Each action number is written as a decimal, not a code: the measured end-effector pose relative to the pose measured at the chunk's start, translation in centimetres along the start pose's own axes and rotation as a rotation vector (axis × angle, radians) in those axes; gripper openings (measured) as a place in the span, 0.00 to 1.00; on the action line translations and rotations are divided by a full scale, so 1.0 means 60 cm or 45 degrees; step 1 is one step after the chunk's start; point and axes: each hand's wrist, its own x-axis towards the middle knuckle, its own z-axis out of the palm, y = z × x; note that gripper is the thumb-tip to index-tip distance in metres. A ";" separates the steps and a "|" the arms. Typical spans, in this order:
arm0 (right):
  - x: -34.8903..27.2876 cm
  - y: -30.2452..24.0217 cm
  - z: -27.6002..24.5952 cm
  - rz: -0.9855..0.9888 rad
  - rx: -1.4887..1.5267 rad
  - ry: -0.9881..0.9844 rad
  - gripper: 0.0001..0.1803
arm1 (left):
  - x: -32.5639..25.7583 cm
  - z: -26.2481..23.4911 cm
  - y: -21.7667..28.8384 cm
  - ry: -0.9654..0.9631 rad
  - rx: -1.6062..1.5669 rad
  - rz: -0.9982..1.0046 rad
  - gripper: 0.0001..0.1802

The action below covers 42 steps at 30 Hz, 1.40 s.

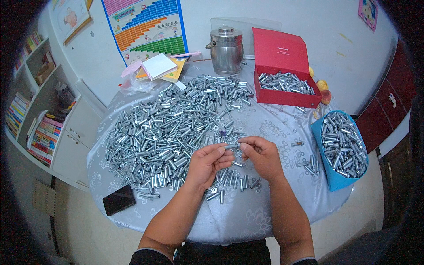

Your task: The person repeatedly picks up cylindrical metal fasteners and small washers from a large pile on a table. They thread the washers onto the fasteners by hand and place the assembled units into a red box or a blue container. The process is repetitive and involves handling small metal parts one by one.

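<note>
My left hand (pixel 206 163) and my right hand (pixel 261 155) meet over the middle of a round table (pixel 247 216) with a pale patterned cloth. Together their fingertips pinch one small silver metal sleeve (pixel 232 145), held level between them. A large heap of the same silver sleeves and bolts (pixel 176 123) covers the table's left and centre, just beyond my left hand. A few loose pieces (pixel 232 182) lie under my wrists.
A red open box (pixel 286 98) with metal pieces stands at the back right, a blue bag (pixel 339 181) full of them at the right edge. A steel pot (pixel 226 49), notebooks (pixel 160 67) and a black phone (pixel 119 199) also sit on the table. Bookshelves (pixel 35 110) stand left.
</note>
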 end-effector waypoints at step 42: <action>0.004 0.015 -0.011 0.156 -0.060 -0.029 0.13 | -0.007 0.021 0.001 0.079 0.309 0.159 0.14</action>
